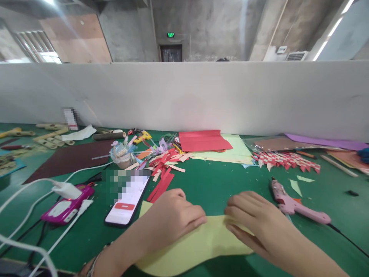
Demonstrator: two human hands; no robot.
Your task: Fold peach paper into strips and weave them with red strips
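Observation:
A sheet of pale yellow paper (184, 252) lies in front of me, its near edge curving up off the green table. My left hand (181, 215) grips the far edge of the paper left of its middle, fingers closed together. On the right, my right hand (250, 219) holds the same edge, thumb below and fingers above. A short stretch of the edge shows between the two hands. Left of my left hand lies a phone (129, 200) with a lit screen. Beyond my right hand rests a pink glue gun (296, 204), its nozzle pointing away.
Red paper strips (164, 181) lie scattered behind my left hand. A red sheet (201, 141) rests on pale green sheets (238, 148) by the white partition (184, 100). A woven red-and-white paper piece (288, 161) is at right. A purple power strip (65, 207) with white cables stands left.

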